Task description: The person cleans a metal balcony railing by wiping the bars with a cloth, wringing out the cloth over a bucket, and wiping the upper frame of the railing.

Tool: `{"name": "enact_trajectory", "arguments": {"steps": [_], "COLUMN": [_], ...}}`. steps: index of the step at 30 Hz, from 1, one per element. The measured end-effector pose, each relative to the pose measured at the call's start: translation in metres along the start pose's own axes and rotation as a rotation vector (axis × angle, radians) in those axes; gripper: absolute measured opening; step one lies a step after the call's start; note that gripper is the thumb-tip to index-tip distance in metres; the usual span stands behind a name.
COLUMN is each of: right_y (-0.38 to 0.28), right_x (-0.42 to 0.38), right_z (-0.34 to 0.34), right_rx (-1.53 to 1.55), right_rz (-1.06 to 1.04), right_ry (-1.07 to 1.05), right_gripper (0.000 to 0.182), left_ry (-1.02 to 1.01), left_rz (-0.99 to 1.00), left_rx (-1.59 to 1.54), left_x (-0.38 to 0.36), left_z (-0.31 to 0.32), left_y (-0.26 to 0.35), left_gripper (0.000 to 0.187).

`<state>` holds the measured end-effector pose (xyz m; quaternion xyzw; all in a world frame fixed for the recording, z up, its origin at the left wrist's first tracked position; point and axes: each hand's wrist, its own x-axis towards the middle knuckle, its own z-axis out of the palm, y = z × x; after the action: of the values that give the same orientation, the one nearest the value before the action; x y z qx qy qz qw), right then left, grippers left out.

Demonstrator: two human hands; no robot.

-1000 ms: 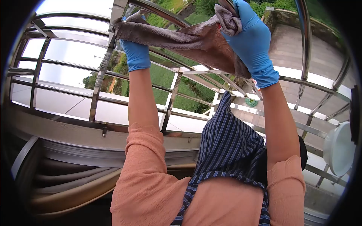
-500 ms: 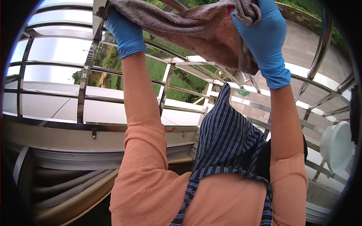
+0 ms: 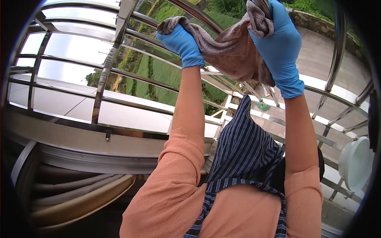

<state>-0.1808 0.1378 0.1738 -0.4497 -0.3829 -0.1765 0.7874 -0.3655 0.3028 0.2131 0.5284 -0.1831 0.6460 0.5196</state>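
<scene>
A damp-looking grey-brown cloth (image 3: 230, 51) sags between my two blue-gloved hands at the top of the view. My left hand (image 3: 180, 45) is closed on one end of it, beside a metal rail of the window grille (image 3: 109, 63). Higher up on the right, my right hand (image 3: 278, 43) grips the bunched other end against a shiny metal bar (image 3: 264, 7). The fingertips of my right hand are partly hidden behind the cloth and bar. A small red patch shows by that hand, too little to name.
Polished metal bars enclose the opening in front and on the right. A pale round basin (image 3: 354, 164) stands at the right edge. Below left are the window track (image 3: 103, 158) and folded brown fabric (image 3: 83, 200). A striped apron (image 3: 242, 154) hangs over my front.
My left hand has moved right and slightly down, away from the upright post, bringing its cloth end closer to my right hand. The cloth now sags more. My right hand has barely shifted.
</scene>
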Motion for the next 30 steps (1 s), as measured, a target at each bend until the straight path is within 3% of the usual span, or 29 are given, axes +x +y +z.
{"name": "enact_trajectory", "arguments": {"steps": [3,4,5,6,8,10,11,12,13,15,17,18,20,22,24,25,26,28,30], "right_y": [0.005,0.012,0.021,0.025,0.024,0.026,0.027,0.029,0.029,0.027,0.024,0.023,0.024,0.024,0.024,0.023,0.022,0.023,0.028], "right_x": [0.0,-0.006,-0.014,-0.019,-0.018,-0.02,-0.018,-0.017,-0.017,-0.017,-0.015,-0.014,-0.014,-0.017,-0.016,-0.016,-0.016,-0.017,-0.018], "right_z": [0.002,0.002,0.002,0.002,-0.001,-0.002,-0.003,-0.005,-0.006,-0.007,-0.009,-0.009,-0.008,-0.008,-0.01,-0.011,-0.011,-0.011,-0.009], "right_rx": [0.143,0.146,0.04,-0.069,-0.017,-0.072,-0.016,-0.023,-0.051,-0.061,-0.024,0.002,0.014,-0.047,-0.037,-0.031,-0.025,-0.037,-0.048], "right_rz": [-0.055,-0.059,-0.044,-0.03,-0.049,0.092,0.102,0.091,0.119,0.167,0.144,0.135,0.121,0.157,0.139,0.149,0.158,0.136,0.111], "right_ry": [0.042,0.048,-0.027,-0.099,-0.077,-0.202,-0.221,-0.214,-0.241,-0.287,-0.298,-0.3,-0.274,-0.259,-0.255,-0.265,-0.274,-0.274,-0.277], "right_gripper": [0.024,0.024,0.04,0.057,0.059,0.059,0.06,0.06,0.06,0.059,0.058,0.058,0.057,0.056,0.058,0.058,0.059,0.059,0.059], "left_ry": [-0.012,0.257,0.529,0.489,0.493,0.431,0.607,0.518,0.373,0.253,0.142,0.138,-0.018,0.093,-0.026,-0.259,-0.259,-0.377,-0.392], "left_rz": [-0.016,0.005,0.032,0.021,-0.194,-0.379,-0.536,-0.422,-0.502,-0.475,-0.563,-0.556,-0.378,-0.39,-0.343,-0.223,-0.224,-0.131,-0.165], "left_rx": [0.108,0.714,1.315,1.442,1.224,1.087,1.02,0.815,0.641,0.525,0.158,0.159,0.459,0.387,0.528,0.875,0.867,1.282,1.296], "left_x": [-0.036,-0.054,-0.067,-0.082,-0.105,-0.107,-0.097,-0.088,-0.06,-0.016,0.029,0.047,0.07,0.071,0.073,0.069,0.072,0.08,0.086], "left_z": [-0.022,-0.009,0.002,-0.004,-0.012,-0.002,0.013,-0.016,0.001,0.026,0.018,0.019,0.022,0.009,-0.001,-0.004,-0.007,-0.02,-0.029], "left_y": [-0.011,-0.015,-0.019,-0.018,-0.014,0.007,0.021,0.034,0.05,0.074,0.098,0.102,0.096,0.091,0.083,0.081,0.079,0.079,0.081], "left_gripper": [0.012,0.007,0.012,0.023,0.022,0.025,0.025,0.021,0.025,0.029,0.034,0.034,0.039,0.04,0.04,0.035,0.035,0.028,0.03]}}
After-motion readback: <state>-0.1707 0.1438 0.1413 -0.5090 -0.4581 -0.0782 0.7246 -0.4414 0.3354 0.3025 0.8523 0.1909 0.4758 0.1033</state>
